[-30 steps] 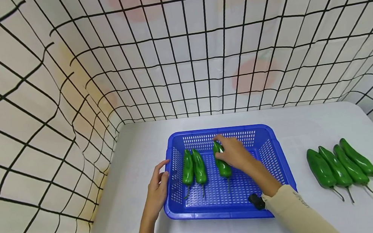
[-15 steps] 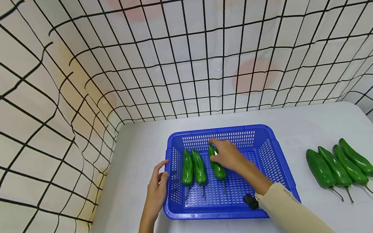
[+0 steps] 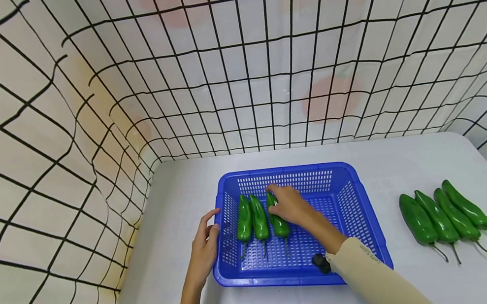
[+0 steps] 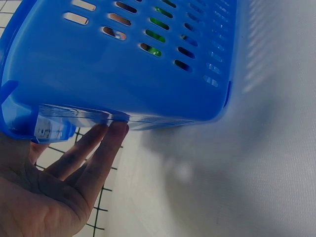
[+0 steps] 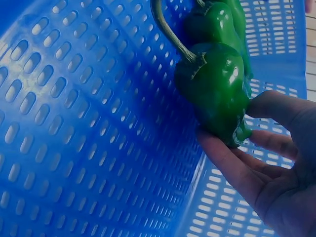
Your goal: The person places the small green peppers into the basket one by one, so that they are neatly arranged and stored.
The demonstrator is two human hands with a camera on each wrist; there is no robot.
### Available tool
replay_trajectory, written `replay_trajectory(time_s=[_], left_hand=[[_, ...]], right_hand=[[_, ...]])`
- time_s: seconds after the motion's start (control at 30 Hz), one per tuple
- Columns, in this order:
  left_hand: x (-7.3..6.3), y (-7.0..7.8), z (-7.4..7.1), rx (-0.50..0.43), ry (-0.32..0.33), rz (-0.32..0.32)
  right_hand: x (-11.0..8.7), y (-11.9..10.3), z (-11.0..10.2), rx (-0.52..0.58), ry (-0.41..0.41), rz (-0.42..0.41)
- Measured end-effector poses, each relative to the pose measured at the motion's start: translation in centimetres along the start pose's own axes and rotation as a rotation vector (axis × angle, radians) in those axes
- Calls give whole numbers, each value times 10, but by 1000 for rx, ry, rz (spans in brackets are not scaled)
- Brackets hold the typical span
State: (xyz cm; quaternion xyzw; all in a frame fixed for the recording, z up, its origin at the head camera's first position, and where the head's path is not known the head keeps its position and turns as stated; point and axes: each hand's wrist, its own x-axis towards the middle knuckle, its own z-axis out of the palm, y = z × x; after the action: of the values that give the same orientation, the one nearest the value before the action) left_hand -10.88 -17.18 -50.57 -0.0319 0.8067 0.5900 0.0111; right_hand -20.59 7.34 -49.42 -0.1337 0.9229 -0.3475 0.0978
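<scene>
Inside the blue plastic basket (image 3: 284,282), my right hand (image 3: 291,205) holds a green pepper (image 3: 280,226) by its tip, thumb on one side and fingers on the other. In the right wrist view this pepper (image 5: 217,89) lies along the basket floor, stem toward the camera. To its left two more green peppers (image 3: 244,219) lie side by side, stems toward me. My left hand (image 3: 205,247) is at the basket's left side; in the left wrist view its fairly straight fingers (image 4: 101,163) touch the outer wall beneath the rim. Its thumb is partly hidden there.
Several green peppers (image 3: 440,220) lie in a row on the white table (image 3: 176,189), right of the basket. A black wire grid (image 3: 236,81) stands along the back and sides. Perforated walls surround the peppers in the basket.
My right hand has slid left with the pepper, bringing it closer to the two others in the basket. My left hand stays at the basket's left side.
</scene>
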Motion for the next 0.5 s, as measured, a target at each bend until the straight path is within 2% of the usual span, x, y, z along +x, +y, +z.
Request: replay_trajectory(time_s=[0.5], left_hand=[[0,0,0,6,-4,0]], right_hand=[[2,-8,8,-62,-12,-42]])
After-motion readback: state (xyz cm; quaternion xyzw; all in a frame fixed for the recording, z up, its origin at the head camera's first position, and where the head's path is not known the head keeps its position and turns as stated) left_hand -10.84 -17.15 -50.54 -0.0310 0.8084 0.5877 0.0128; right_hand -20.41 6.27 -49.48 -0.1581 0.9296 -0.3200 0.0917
